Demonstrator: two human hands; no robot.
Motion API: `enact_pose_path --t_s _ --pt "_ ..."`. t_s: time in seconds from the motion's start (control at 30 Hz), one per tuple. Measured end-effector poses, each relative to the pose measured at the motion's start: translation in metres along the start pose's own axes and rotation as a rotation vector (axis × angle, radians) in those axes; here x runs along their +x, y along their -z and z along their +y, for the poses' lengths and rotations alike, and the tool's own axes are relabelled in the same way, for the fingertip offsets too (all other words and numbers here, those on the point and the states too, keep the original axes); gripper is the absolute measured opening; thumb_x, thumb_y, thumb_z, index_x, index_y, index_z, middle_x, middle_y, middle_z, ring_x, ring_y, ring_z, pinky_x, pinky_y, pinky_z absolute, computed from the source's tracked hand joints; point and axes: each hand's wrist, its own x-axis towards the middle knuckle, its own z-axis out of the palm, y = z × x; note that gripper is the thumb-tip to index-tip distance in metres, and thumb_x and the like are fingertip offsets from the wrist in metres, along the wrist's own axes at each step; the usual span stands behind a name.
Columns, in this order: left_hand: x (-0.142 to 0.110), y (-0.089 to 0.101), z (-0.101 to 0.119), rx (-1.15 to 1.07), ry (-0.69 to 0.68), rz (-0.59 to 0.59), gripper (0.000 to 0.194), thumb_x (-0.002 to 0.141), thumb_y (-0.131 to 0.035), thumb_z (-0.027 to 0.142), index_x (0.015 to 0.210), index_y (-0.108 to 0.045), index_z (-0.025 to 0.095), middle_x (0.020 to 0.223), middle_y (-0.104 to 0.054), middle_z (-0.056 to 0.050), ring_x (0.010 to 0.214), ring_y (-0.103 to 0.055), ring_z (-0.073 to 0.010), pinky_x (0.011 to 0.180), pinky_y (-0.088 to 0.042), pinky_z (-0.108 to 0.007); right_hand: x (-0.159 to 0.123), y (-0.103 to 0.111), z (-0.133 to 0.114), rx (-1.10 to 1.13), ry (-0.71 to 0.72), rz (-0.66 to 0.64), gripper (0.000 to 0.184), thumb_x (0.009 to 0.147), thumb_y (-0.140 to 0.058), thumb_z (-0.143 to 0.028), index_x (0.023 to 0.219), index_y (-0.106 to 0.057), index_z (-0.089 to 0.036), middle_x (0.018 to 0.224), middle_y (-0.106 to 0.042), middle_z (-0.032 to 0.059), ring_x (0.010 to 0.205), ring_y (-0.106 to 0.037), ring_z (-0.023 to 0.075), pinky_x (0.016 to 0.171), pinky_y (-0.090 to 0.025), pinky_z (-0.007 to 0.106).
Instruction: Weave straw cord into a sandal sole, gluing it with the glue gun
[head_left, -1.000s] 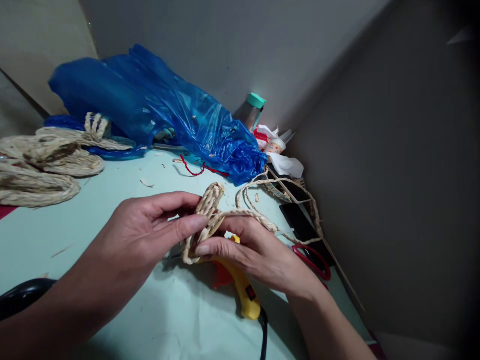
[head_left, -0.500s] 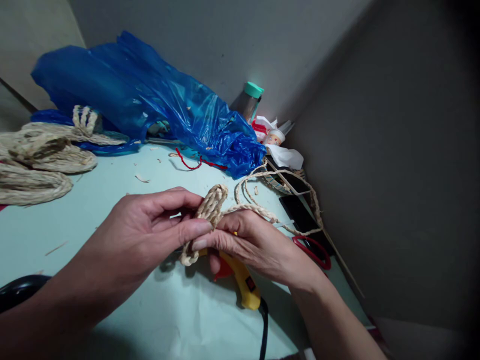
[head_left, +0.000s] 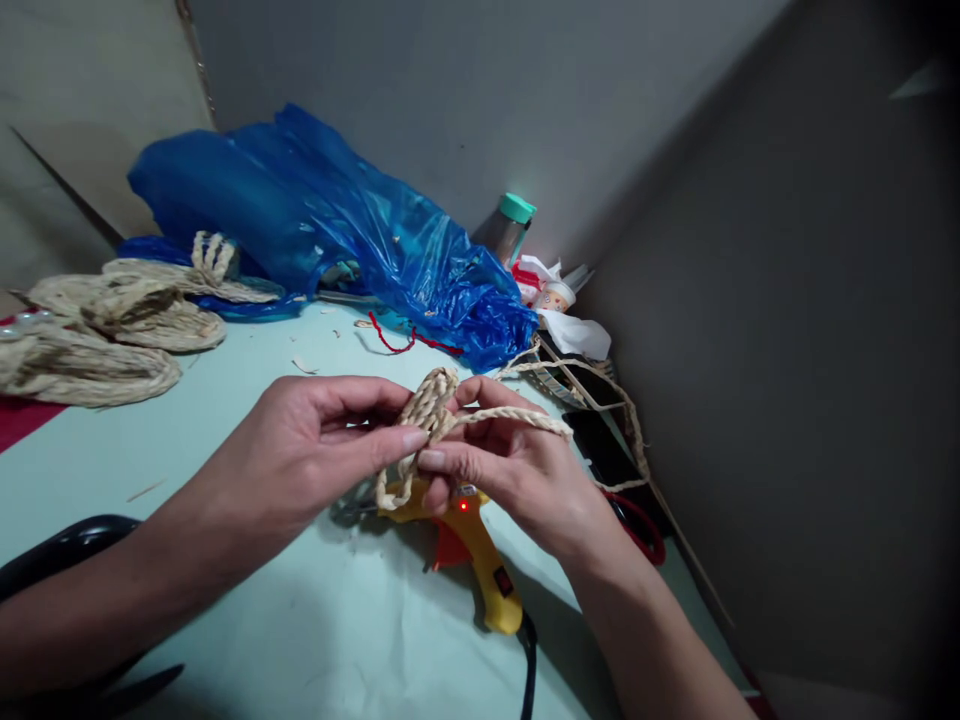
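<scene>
Between my two hands is a coiled piece of pale braided straw cord [head_left: 429, 405], with a small loop hanging at its lower end. My left hand [head_left: 341, 425] pinches the coil from the left between thumb and fingers. From the right, my right hand [head_left: 502, 455] closes on the coil's lower part, its thumb near the loop. A length of the braid [head_left: 517, 415] runs from the coil across my right hand. Beneath the hands a yellow glue gun [head_left: 487, 560] lies on the table, its small red light lit. Its nozzle end is partly hidden.
Woven straw slippers [head_left: 97, 350] lie at the left by a large blue plastic bag [head_left: 360, 220]. A bottle with a green lid [head_left: 514, 220], a paper cup [head_left: 556, 296] and more cord [head_left: 634, 430] are at the back right. Red-handled scissors [head_left: 641, 525] and a black-handled tool [head_left: 82, 545] flank my arms.
My right hand has turned and its fingers have opened out behind the cord, with the braid now lying across it. The view has shifted, showing more of the slippers and the glue gun.
</scene>
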Motion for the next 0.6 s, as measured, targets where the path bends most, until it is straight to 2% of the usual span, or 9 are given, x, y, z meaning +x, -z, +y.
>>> enact_pose_path --t_s 0.2,0.37,0.47,0.6 --pt "-0.0017 -0.0027 -0.0012 -0.173 0.013 0.025 0.019 0.070 -0.081 0.019 0.084 -0.081 0.031 0.074 -0.075 0.003 0.073 -0.070 -0.0181 0.063 -0.054 -0.019 0.0029 -0.0014 0.0031 0.031 0.042 -0.004 0.023 0.086 -0.075 -0.021 0.093 -0.053 -0.021 0.072 -0.072 -0.0024 0.062 -0.069 0.0119 0.063 -0.059 0.023" --pt "-0.0016 -0.0054 -0.0042 -0.218 0.021 0.054 0.016 0.070 -0.083 0.023 0.082 -0.076 0.029 0.072 -0.071 0.004 0.064 -0.068 -0.0151 0.057 -0.053 -0.018 0.0011 -0.0007 0.0052 0.051 0.005 -0.044 0.029 0.086 -0.078 -0.028 0.103 -0.055 -0.022 0.078 -0.070 -0.0027 0.066 -0.071 0.0142 0.067 -0.059 0.027" --pt "-0.0028 -0.0074 -0.0036 -0.181 -0.006 0.094 0.017 0.069 -0.084 0.024 0.081 -0.072 0.028 0.067 -0.067 0.006 0.064 -0.067 -0.0140 0.057 -0.051 -0.017 -0.0005 0.0005 0.0028 0.048 0.021 -0.084 0.024 0.089 -0.074 -0.030 0.104 -0.056 -0.022 0.080 -0.071 -0.0018 0.069 -0.072 0.0152 0.071 -0.058 0.028" --pt "-0.0049 -0.0083 -0.0040 -0.042 -0.104 0.169 0.020 0.069 -0.083 0.024 0.082 -0.067 0.028 0.066 -0.065 0.007 0.068 -0.066 -0.0142 0.061 -0.052 -0.018 -0.0013 0.0013 0.0001 0.072 0.036 -0.119 0.014 0.093 -0.068 -0.024 0.101 -0.056 -0.022 0.079 -0.070 -0.0025 0.067 -0.071 0.0141 0.071 -0.057 0.027"
